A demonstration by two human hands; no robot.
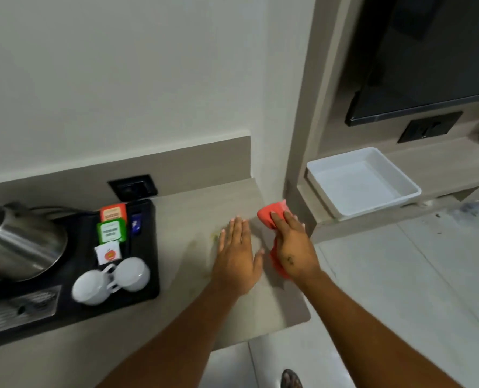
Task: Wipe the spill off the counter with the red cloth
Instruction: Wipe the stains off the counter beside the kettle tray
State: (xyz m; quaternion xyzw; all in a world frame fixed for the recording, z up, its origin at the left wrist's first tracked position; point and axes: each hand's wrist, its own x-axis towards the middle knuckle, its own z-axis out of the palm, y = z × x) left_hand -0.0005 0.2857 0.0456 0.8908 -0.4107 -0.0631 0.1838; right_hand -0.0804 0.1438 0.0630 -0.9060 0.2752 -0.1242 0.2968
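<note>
Crumpled red cloth (272, 217) sits at the beige laminate counter (193, 208) far-right edge, R hand (294, 247) gripping it. L hand (237, 256) flat, open, just left of cloth; faint yellowish spill (215, 237) beyond. Risk: cloth may smear spill toward black tray (148, 247).

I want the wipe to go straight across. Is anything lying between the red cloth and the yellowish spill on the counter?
Yes: the left hand lies flat on the counter, between the red cloth under the right hand and the faint yellowish spill just left of its fingers. Nothing else is in that path.
</note>
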